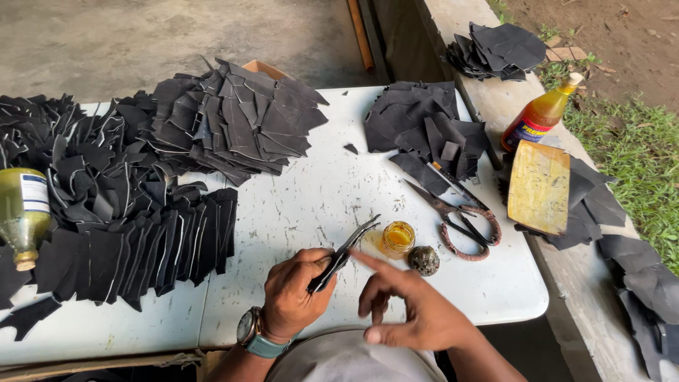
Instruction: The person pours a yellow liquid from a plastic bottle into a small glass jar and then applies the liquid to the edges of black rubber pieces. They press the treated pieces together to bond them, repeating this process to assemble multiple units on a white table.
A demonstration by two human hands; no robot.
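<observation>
The head camera looks down at two hands over a white table (318, 191).

The left hand (293, 293) is curled shut around a thin black strip (344, 252). The thumb and fingers pinch its lower end, and the strip sticks up and away from the hand, toward the right. A watch (253, 334) sits on that wrist.

The right hand (410, 304) is open and holds nothing. Its pointing finger is stretched out toward the strip, with the tip just beside it (touching or not, I cannot tell). The other fingers hang loosely bent.

Just past the right hand's fingertip stands a small jar (397, 238) with yellow stuff inside. A dark, round lump (424, 259) lies right next to the jar, on its right side. A bit farther out from the right hand lie big scissors (456, 216) with rusty red handles, open on the table.

Beyond the scissors is a pile (424, 131) of black pieces. Far out to the right of the right hand stand an orange bottle (541, 113) and a yellow block (539, 185), with more black pieces under the block.

To the left of the left hand, lots of black pieces lie in rows (141, 247), and a bigger heap (233, 120) sits farther back. A greenish bottle (23, 212) lies well to the left, at the edge of the view.
</observation>
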